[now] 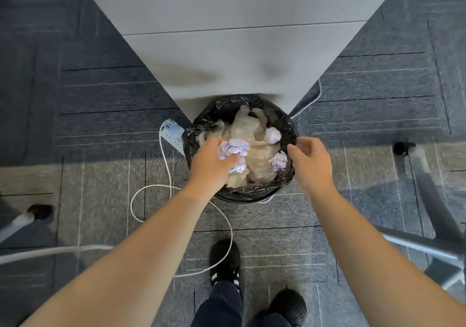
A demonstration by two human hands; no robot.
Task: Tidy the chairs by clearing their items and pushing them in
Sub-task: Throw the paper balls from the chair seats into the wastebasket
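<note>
A round waste bin with a black liner stands on the carpet against a grey pillar corner. Inside lie clear plastic wrap and two crumpled white paper balls. My left hand hovers over the bin's left side, its fingers curled around a bunch of crumpled white paper. My right hand is at the bin's right rim with its fingers loosely apart and nothing in them.
A white power strip lies left of the bin, its cable looping over the carpet toward my feet. Chair base legs with castors stand at the right, another castor at the left. The grey pillar rises behind.
</note>
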